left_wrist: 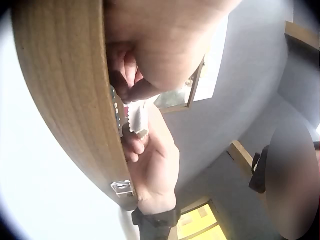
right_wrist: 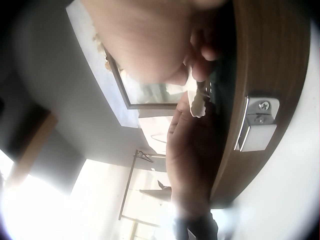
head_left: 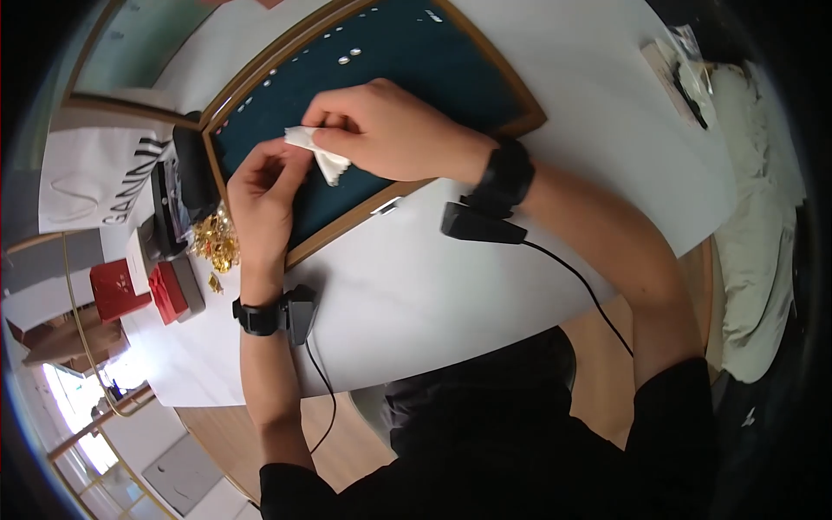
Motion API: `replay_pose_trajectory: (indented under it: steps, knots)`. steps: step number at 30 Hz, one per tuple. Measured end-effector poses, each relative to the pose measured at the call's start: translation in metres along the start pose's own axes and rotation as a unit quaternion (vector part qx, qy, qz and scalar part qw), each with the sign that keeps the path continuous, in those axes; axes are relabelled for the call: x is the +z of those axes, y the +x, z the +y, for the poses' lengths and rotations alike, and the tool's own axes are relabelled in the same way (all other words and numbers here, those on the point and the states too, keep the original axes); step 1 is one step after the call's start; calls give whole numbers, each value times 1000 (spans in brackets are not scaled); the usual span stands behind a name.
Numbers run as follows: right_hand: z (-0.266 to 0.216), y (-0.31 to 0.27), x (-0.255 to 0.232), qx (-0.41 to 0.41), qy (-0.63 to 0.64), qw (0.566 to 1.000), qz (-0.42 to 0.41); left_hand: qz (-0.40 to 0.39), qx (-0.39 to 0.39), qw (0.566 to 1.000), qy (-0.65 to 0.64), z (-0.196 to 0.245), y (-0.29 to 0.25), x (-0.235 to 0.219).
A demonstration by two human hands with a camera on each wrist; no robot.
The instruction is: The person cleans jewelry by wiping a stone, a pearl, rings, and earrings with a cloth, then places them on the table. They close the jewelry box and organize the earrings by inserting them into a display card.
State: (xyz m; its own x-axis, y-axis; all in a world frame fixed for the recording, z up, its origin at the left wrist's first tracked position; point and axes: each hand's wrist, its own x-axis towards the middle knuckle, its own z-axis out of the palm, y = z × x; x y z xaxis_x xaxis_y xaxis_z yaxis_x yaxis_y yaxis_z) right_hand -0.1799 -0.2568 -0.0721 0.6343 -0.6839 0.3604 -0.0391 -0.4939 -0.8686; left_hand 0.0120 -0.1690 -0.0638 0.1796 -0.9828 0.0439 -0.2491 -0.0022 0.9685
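A small white cloth (head_left: 329,163) with zigzag-cut edges is bunched between both hands above a dark green lined display case (head_left: 416,65). My right hand (head_left: 390,130) pinches it between thumb and curled fingers, and one end fans out below the thumb. Close against the cloth's left edge, my left hand (head_left: 264,186) has its thumb and fingers pinched together; I cannot tell what small thing lies between them. In the left wrist view, the cloth (left_wrist: 138,119) spans the gap between the fingertips. Small shiny pieces (head_left: 349,56) lie in rows on the green lining.
The case's wooden rim (head_left: 347,230) carries a metal catch (right_wrist: 257,125) in front. Left of it stand gold wrappings (head_left: 215,243), a black case (head_left: 195,169), red boxes (head_left: 165,290) and a white paper bag (head_left: 87,182). Small packets (head_left: 680,78) lie at the far right.
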Motion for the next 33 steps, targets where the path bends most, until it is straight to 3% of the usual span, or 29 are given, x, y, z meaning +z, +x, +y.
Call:
replay_pose_trajectory:
  steps: [6, 9, 14, 16, 23, 28, 33]
  knots:
    - [-6, -1, 3, 11, 7, 1000, -27, -23, 18, 999, -21, -2, 1, 0]
    - [-5, -3, 6, -10, -69, 998, 3, -4, 38, 998, -50, -2, 2, 4]
    - [-15, -3, 4, 20, -90, 995, -42, -21, 57, 998, -14, -3, 2, 1]
    - [-13, -4, 7, -38, -133, 990, -19, -25, 70, 997, -13, -4, 2, 1]
    - [-16, -6, 7, -30, -170, 984, -50, -33, 66, 997, -9, -4, 2, 0]
    - [-9, -10, 13, -85, -264, 961, -5, -26, 63, 998, 2, -6, 2, 1]
    - [-10, -10, 13, -69, -278, 958, -15, -13, 86, 995, 43, -5, 0, 5]
